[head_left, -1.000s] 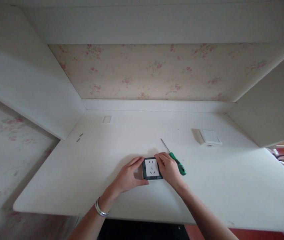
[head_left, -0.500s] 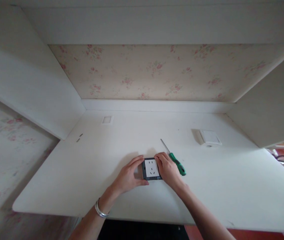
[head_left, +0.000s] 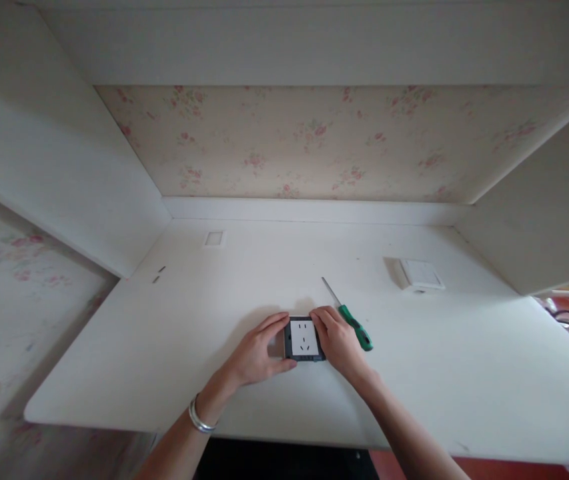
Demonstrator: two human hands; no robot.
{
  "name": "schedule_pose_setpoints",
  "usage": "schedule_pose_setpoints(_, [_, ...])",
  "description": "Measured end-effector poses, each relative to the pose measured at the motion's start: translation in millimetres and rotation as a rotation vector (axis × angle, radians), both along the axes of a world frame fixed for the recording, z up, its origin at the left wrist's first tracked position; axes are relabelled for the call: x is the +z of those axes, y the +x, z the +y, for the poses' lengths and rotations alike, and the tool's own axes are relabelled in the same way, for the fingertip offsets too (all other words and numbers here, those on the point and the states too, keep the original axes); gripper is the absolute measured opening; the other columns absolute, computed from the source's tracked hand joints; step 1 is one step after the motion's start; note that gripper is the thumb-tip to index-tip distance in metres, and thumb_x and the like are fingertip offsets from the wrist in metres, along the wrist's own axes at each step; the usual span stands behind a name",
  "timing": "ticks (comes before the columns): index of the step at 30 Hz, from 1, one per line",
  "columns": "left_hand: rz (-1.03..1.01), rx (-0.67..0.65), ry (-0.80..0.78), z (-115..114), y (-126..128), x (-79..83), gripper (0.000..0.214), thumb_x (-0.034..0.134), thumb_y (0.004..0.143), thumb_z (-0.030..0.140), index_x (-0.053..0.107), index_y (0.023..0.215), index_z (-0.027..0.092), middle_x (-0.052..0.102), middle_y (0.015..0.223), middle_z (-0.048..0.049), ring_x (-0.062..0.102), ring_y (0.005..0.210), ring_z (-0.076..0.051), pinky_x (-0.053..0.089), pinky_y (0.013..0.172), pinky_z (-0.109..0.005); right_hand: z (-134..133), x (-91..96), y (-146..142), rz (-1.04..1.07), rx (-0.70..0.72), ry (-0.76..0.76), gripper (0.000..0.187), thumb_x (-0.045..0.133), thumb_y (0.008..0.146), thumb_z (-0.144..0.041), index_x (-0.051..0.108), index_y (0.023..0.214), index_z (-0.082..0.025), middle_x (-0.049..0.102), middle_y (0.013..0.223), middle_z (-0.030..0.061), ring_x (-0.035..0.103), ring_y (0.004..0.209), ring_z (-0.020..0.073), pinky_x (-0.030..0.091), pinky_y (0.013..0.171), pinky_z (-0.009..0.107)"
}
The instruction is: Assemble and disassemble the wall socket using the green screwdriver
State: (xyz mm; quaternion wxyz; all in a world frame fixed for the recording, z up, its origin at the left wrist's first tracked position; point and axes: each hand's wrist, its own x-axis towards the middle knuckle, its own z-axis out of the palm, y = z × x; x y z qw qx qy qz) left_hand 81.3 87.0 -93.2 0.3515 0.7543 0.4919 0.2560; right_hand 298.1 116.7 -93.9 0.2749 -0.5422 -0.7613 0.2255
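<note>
The socket (head_left: 303,339), white-faced in a dark frame, is lying face up around the middle of the desk (head_left: 164,347), between its front and back edges. The left hand (head_left: 259,353) is clamping the socket's left side, its fingertips pressing the far left corner and its thumb the near one. The right hand (head_left: 340,339) is closing over the right side, its bent fingers gathering at the far right corner. Compared with half a second ago, hardly anything is differing: both hands are keeping their hold, the socket is staying in place, and the view is shifting only a trace.

Just beyond the right hand, the green-handled screwdriver (head_left: 355,328) is resting where it was, its tip pointing toward the back edge. A bracelet (head_left: 201,417) is circling the left wrist. Farther out, a white box (head_left: 420,274) is sitting toward the back right corner, while a small white square (head_left: 215,239) and two dark strips (head_left: 162,269) are lying toward the back left corner.
</note>
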Motion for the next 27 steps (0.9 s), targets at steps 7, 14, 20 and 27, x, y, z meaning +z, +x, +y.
schedule_pose_setpoints(7, [0.010, 0.007, -0.001, -1.1, 0.9, 0.0, 0.079, 0.075, 0.068, 0.039, 0.039, 0.138, 0.025, 0.038, 0.146, -0.0040, 0.038, 0.133, -0.022, 0.033, 0.114, -0.038, 7.0, 0.2, 1.6, 0.077, -0.026, -0.048, 0.032, 0.034, 0.096, -0.036, 0.063, 0.094, -0.021, 0.066, 0.096, 0.0063, 0.062, 0.088, 0.0203, 0.048, 0.081, 0.033])
schedule_pose_setpoints(14, [0.031, 0.015, -0.009, -2.0, 1.0, -1.3, 0.079, 0.072, 0.072, 0.040, 0.035, 0.140, 0.026, 0.035, 0.148, -0.0035, 0.035, 0.135, -0.022, 0.032, 0.114, -0.038, -14.7, -4.5, 22.3, 0.385, 0.012, -0.354, 0.045, 0.051, 0.088, -0.043, 0.053, 0.127, -0.020, 0.066, 0.112, 0.0086, 0.062, 0.101, 0.0238, 0.051, 0.087, 0.039])
schedule_pose_setpoints(20, [0.036, 0.020, -0.009, -1.0, 1.1, -3.3, 0.084, 0.071, 0.072, 0.041, 0.028, 0.143, 0.028, 0.032, 0.149, -0.0032, 0.033, 0.136, -0.023, 0.031, 0.115, -0.040, -32.6, -7.6, 22.1, 0.414, 0.066, -0.268, 0.049, 0.055, 0.088, -0.037, 0.048, 0.134, -0.022, 0.049, 0.138, 0.0071, 0.044, 0.128, 0.0243, 0.034, 0.108, 0.044])
schedule_pose_setpoints(27, [0.057, -0.013, -0.015, -0.8, -0.3, -3.0, 0.080, 0.069, 0.074, 0.044, 0.030, 0.143, 0.028, 0.031, 0.150, -0.0021, 0.032, 0.137, -0.023, 0.030, 0.115, -0.039, -32.1, -12.1, 25.5, 0.449, 0.083, -0.300, 0.052, 0.057, 0.087, -0.036, 0.047, 0.136, -0.023, 0.047, 0.140, 0.0062, 0.040, 0.130, 0.0249, 0.031, 0.110, 0.045])
